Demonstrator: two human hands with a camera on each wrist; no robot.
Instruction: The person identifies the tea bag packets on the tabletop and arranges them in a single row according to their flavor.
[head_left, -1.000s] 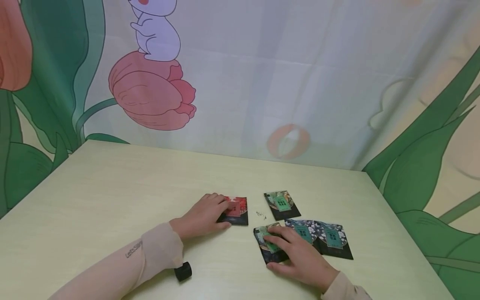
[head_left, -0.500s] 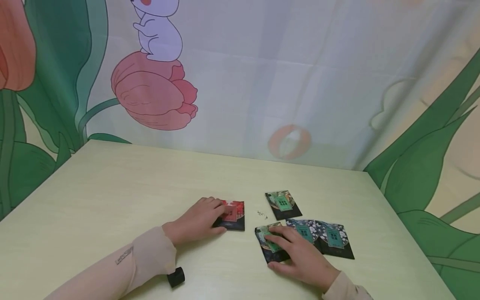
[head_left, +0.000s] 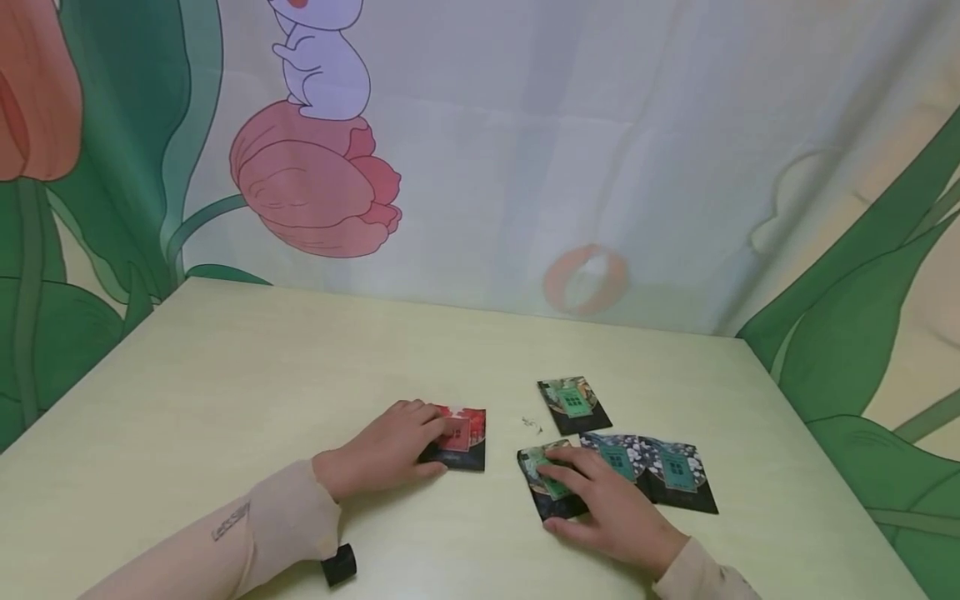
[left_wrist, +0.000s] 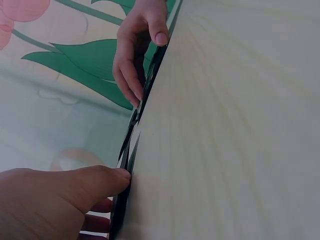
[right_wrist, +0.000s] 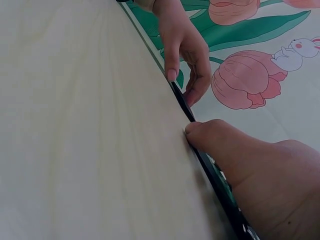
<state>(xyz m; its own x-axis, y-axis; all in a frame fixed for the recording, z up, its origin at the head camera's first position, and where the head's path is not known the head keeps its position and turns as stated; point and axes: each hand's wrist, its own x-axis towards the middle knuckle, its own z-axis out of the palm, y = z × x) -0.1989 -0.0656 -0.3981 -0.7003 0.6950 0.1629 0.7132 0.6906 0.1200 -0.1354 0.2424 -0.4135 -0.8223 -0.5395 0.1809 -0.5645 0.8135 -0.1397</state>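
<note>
The pale wooden table [head_left: 247, 375] stretches widest to my left. My left hand [head_left: 386, 448], fingers loosely spread, presses a flat red-and-black packet [head_left: 469, 443], hiding its left edge; my right hand [head_left: 622, 512], likewise spread, partly covers a flat green-and-black packet [head_left: 558, 503].

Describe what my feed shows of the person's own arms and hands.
Both the left hand and right hand are ungloved. The left sleeve is beige, with dark lettering near its cuff; a small black piece shows beneath. The right sleeve, also beige, is mostly out of frame.
</note>
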